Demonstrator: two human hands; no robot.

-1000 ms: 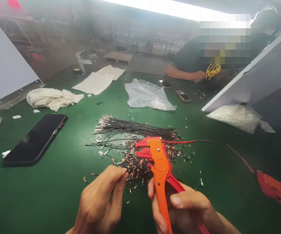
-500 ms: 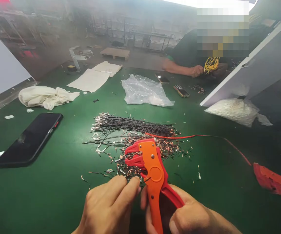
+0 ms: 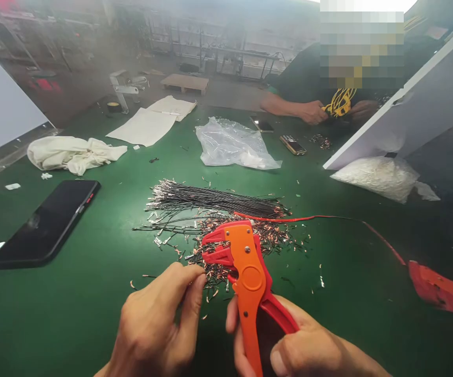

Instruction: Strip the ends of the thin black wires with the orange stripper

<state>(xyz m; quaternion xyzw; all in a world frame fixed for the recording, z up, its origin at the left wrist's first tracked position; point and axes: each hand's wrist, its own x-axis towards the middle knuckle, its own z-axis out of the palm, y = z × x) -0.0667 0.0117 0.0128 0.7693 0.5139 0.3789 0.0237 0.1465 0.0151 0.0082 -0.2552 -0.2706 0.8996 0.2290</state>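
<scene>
- Our left hand [image 3: 157, 319]: thumb and forefinger pinched together; we cannot tell whether on anything.
- Our right hand [image 3: 308, 343]: wrapped around one red-and-orange wire stripper [image 3: 251, 278], jaws apart.
- Beyond the stripper: copper-flecked scraps [image 3: 275, 236], then one bundle of black wires [image 3: 214, 199].
- Left, on our green table [image 3: 65, 319]: one phone [image 3: 49, 225].

0.5 s ago the left hand [image 3: 159, 319] was close beside the orange-and-red pliers [image 3: 252, 277]; it has since drawn back leftward. A short black snippet has gone from the pliers' orange body. Since 1 s ago, the thumb of the right hand [image 3: 308, 345] has dropped lower, and the pliers' head has uncovered the red strip's [image 3: 281, 220] end.
</scene>
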